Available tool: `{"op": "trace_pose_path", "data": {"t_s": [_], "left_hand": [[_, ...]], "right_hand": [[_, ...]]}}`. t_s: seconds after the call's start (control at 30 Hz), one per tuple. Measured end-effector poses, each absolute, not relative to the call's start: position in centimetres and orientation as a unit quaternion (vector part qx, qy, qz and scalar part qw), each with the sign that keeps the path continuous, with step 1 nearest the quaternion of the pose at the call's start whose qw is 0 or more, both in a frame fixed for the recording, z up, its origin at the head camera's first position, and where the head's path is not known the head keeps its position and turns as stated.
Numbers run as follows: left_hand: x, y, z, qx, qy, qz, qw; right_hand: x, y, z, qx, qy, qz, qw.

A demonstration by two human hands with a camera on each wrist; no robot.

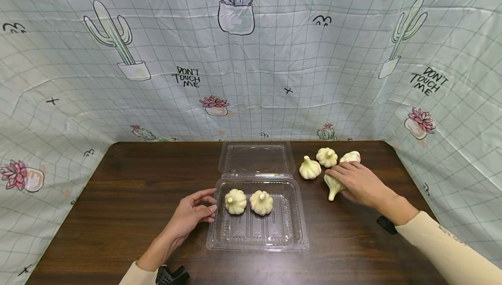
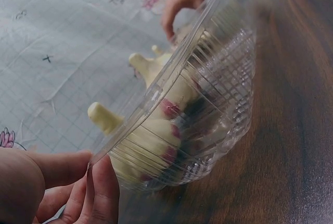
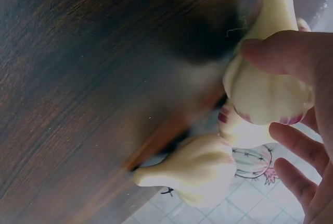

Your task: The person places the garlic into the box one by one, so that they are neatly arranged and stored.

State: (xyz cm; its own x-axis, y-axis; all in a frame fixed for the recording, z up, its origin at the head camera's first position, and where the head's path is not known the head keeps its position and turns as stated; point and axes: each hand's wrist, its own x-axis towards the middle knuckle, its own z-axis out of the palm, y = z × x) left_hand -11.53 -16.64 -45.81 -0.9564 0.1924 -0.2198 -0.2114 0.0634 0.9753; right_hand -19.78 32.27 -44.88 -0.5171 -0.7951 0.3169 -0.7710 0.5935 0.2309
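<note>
Left hand: our left hand point(image 1: 192, 215) rests on the tabletop point(image 1: 129, 198) with its curled fingers against the near left wall of the clear plastic box point(image 1: 256, 215); in the left wrist view the fingertips point(image 2: 101, 193) touch the rim of the box point(image 2: 197, 104). It steadies the box more than it grips it.

Right hand: our right hand point(image 1: 358, 182) lies over a garlic bulb point(image 1: 333, 185), thumb and fingers curling round it. In the right wrist view the thumb point(image 3: 276, 52) presses on that bulb point(image 3: 265, 88), so we judge it grasped but not yet lifted.

Box: its lid point(image 1: 256, 157) is folded open on the far side of the left hand. Two bulbs point(image 1: 235, 201) point(image 1: 261, 202) sit side by side in the tray, just beyond the left fingertips.

Loose bulbs: three more lie just past the right hand's fingertips, one point(image 1: 310, 168) toward the box, one point(image 1: 327, 157) further off, one point(image 1: 350, 157) partly hidden by the fingers.

Step in hand: we read this as picking up the third bulb for the box.

Next move: it calls for a firm grip, a lift clear of the tabletop, and a carry leftward over the tray's rim to the bare space beside the two bulbs, while the left hand keeps the light box from sliding.
</note>
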Motion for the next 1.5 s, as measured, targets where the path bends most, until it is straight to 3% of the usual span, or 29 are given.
{"op": "trace_pose_path", "data": {"t_s": [1.5], "left_hand": [[-11.5,-16.4,-45.7,-0.028,0.711,0.687,0.149]], "right_hand": [[-17.5,27.0,-40.6,0.448,-0.862,0.034,0.235]]}}
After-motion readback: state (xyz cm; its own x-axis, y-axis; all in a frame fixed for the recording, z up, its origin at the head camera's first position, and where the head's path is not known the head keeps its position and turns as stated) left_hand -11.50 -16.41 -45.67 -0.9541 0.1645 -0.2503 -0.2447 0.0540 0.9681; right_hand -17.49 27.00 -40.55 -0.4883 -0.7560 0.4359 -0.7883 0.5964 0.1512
